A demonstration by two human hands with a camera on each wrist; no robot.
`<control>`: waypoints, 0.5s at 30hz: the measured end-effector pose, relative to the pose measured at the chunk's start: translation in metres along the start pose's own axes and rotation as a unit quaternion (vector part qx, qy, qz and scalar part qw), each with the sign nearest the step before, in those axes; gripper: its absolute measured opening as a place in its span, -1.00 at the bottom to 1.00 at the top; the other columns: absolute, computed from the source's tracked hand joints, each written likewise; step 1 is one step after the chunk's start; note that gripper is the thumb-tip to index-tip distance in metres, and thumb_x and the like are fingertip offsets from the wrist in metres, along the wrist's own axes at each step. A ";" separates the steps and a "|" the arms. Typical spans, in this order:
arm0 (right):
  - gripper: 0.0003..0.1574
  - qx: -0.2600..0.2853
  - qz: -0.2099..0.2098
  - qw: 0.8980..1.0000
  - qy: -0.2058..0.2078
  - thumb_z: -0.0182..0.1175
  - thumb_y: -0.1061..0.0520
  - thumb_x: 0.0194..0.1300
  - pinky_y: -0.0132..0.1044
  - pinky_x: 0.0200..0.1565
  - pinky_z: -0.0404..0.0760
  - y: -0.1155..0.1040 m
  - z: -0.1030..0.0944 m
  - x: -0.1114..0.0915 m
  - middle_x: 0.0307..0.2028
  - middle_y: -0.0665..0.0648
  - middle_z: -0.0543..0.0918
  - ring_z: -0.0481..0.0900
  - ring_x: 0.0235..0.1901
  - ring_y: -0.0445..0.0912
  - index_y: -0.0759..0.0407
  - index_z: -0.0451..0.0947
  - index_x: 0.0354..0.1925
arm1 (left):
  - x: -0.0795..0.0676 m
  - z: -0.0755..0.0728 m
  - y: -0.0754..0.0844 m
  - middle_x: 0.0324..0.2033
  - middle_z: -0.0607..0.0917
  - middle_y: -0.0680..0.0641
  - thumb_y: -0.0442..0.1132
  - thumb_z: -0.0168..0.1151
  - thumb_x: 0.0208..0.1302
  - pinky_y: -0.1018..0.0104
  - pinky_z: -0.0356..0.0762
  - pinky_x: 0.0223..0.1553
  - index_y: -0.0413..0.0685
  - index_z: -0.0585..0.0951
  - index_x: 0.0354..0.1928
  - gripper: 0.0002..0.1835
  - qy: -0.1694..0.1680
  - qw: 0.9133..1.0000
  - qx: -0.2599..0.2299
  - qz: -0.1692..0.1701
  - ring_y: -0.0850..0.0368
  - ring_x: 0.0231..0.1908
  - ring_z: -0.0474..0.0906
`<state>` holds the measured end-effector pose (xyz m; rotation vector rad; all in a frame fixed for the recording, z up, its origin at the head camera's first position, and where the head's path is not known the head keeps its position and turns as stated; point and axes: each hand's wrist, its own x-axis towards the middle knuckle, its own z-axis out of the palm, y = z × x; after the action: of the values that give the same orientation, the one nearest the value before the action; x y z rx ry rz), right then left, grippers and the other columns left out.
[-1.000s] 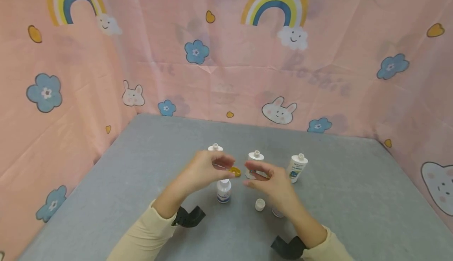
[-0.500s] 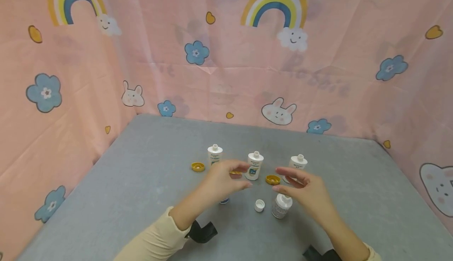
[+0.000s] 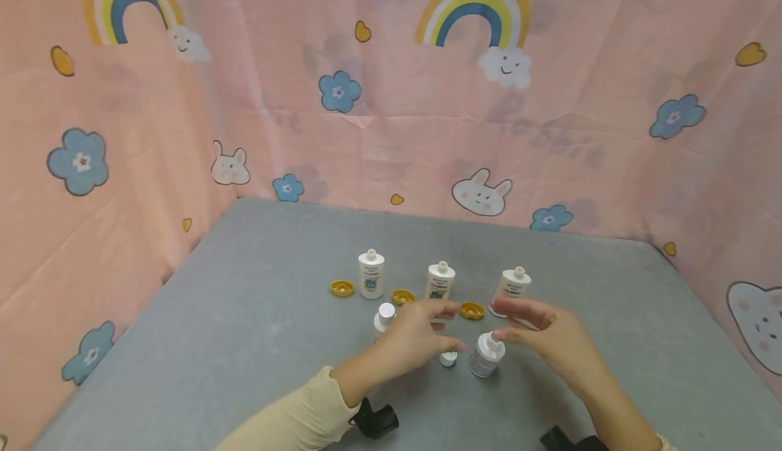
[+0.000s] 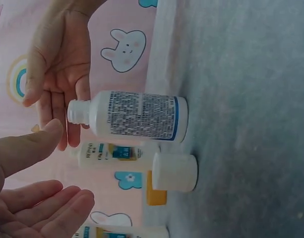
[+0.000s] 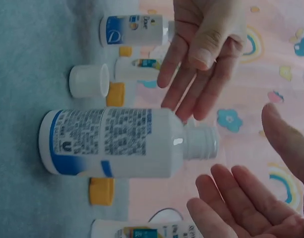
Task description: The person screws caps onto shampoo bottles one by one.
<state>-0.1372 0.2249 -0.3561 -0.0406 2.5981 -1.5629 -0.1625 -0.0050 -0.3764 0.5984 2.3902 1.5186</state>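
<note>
From the left on the grey desk point(image 3: 269, 329), short of its back edge: yellow cap point(image 3: 342, 289); slim bottle point(image 3: 371, 280) with bare nozzle; capped bottle point(image 5: 134, 29) reading "Dove"; left hand point(image 3: 417, 341) with grip spread; near it, white cap point(image 5: 87, 82); between both hands, uncapped bottle point(image 3: 487, 359), print blurred, contents hidden; right hand point(image 3: 552, 335), grip also spread, near that neck, contact unclear
</note>
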 end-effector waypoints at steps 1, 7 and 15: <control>-0.30 0.008 -0.002 1.000 -0.008 0.43 -0.01 0.20 -0.47 0.04 0.60 0.003 -0.002 0.001 0.15 0.02 0.68 0.52 0.05 -0.52 0.17 0.52 0.26 | 0.001 0.001 -0.001 0.20 0.63 -0.12 -0.25 0.53 0.06 0.32 0.65 0.07 -0.17 0.58 0.21 -0.38 -0.003 1.000 0.005 -0.004 -0.05 0.16 0.62; -0.32 0.039 -0.006 0.998 -0.047 0.39 0.06 0.24 -0.51 0.01 0.55 0.011 -0.007 0.004 0.13 -0.03 0.69 0.50 0.03 -0.57 0.27 0.50 0.26 | 0.004 0.007 -0.008 0.20 0.64 -0.09 -0.22 0.56 0.03 0.30 0.65 0.08 -0.15 0.57 0.23 -0.34 -0.001 1.000 0.016 -0.018 -0.03 0.16 0.62; -0.25 0.058 -0.021 0.992 -0.109 0.41 0.11 0.22 -0.53 0.05 0.59 0.026 -0.013 0.010 0.24 0.29 0.58 0.54 0.03 -0.53 0.37 0.43 0.29 | 0.008 0.012 -0.019 0.09 0.71 -0.13 -0.27 0.57 -0.01 0.27 0.64 0.06 -0.20 0.61 0.16 -0.38 -0.008 0.999 0.020 -0.044 0.02 0.07 0.67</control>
<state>-0.1473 0.2474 -0.3740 -0.2422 2.3523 -1.6198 -0.1679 0.0015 -0.3988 0.5044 2.4081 1.4275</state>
